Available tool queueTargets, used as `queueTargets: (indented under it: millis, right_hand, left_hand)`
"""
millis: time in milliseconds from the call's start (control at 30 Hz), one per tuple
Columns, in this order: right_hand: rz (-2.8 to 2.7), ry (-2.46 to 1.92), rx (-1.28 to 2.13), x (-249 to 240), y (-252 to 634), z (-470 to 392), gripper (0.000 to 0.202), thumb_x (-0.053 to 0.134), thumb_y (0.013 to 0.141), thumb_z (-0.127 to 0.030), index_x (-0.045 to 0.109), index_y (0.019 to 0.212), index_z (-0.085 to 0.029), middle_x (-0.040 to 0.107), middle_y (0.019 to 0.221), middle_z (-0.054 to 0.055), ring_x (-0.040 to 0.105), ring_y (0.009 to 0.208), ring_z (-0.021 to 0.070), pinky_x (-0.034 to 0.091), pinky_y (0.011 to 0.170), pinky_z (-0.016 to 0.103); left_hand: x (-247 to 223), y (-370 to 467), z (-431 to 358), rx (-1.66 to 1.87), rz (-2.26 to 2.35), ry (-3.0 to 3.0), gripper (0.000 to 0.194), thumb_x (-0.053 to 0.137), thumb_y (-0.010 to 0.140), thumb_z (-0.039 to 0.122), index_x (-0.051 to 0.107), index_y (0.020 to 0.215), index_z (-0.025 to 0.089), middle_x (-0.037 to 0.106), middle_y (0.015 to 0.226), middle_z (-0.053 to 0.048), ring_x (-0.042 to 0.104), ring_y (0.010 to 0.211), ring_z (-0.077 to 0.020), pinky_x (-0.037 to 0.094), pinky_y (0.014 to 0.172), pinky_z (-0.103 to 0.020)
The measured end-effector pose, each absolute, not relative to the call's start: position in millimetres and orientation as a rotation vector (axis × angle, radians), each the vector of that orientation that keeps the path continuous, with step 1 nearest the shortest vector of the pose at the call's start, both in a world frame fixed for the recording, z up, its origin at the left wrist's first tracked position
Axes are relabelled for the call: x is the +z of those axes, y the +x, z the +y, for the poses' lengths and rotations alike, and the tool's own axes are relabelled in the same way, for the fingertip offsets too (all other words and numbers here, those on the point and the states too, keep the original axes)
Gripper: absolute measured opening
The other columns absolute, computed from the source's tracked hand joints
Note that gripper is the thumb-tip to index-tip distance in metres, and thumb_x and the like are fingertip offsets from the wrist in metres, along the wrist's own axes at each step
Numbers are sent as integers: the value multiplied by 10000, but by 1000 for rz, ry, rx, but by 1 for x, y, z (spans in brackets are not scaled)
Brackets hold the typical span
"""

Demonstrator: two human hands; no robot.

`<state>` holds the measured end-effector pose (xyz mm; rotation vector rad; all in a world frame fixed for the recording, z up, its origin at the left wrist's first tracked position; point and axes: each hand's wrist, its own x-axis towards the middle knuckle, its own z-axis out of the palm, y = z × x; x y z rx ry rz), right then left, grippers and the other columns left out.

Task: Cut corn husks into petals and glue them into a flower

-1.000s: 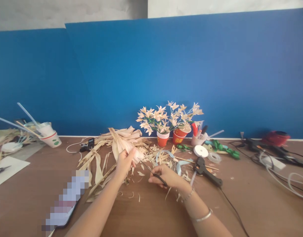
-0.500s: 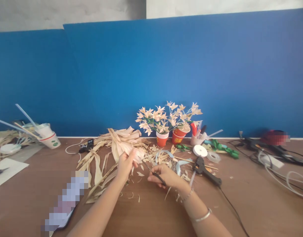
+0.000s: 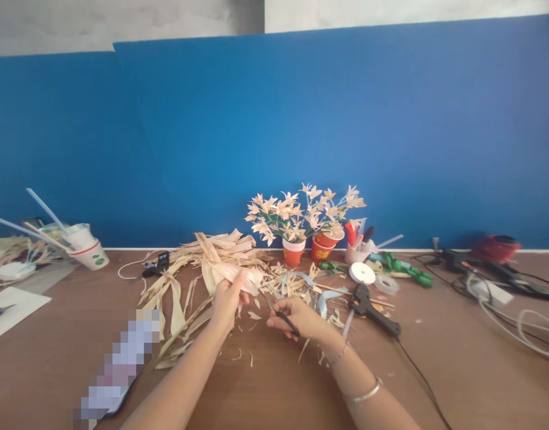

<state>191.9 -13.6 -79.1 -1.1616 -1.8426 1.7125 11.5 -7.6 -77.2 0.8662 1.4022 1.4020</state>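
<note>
My left hand [image 3: 229, 298] pinches a pale dried corn husk [image 3: 232, 272] between thumb and fingers. My right hand [image 3: 294, 316] grips a pair of scissors [image 3: 281, 315] by the dark handles, with the blades pointing up and left to the husk's right edge. Whether the blades touch the husk is too small to tell. Behind my left hand lies a heap of dried husks [image 3: 180, 298]. Small husk scraps [image 3: 296, 280] are scattered beyond my right hand. Two red paper cups [image 3: 293, 255] at the back hold pale husk flowers [image 3: 281, 209] on green stems.
A black glue gun [image 3: 375, 313] with a trailing cable lies to the right, near a white ribbon roll [image 3: 362, 273] and a clear tape roll [image 3: 386, 284]. Cables [image 3: 493, 298] tangle at far right. A blurred-out phone [image 3: 122, 370] and a white cup [image 3: 90, 254] are on the left.
Both hands hold nearly the same place, still on the husk and the scissors. Only tiny shifts show; the view has moved very slightly.
</note>
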Motion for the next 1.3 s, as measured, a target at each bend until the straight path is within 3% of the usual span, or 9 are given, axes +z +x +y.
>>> queueTargets:
  millis: [867, 1133, 1300]
  right_hand:
    - [-1828, -1168, 1739, -78, 192, -14, 343, 724, 632, -454, 565, 672, -152, 503, 384, -76, 410, 304, 48, 311, 305, 137]
    - [-1916, -1098, 1856, -70, 209, -11, 321, 685, 687, -450, 630, 752, -140, 526, 426, -71, 443, 332, 44, 351, 335, 128]
    - [-1920, -1133, 1827, -71, 210, -9, 316, 687, 682, -448, 635, 731, -140, 525, 416, -68, 431, 321, 42, 333, 332, 130]
  left_hand:
    - [-82, 12, -7, 1377, 1370, 894, 424, 647, 669, 549, 515, 570, 158, 465, 347, 37, 366, 309, -61, 184, 328, -173]
    - [-79, -3, -1, 1412, 1499, 934, 372, 693, 645, 500, 606, 690, 141, 476, 410, 63, 405, 349, -66, 282, 359, -175]
    - [-71, -3, -3, 1364, 1408, 913, 362, 735, 621, 416, 686, 812, 112, 678, 617, -35, 611, 554, -152, 446, 490, -215]
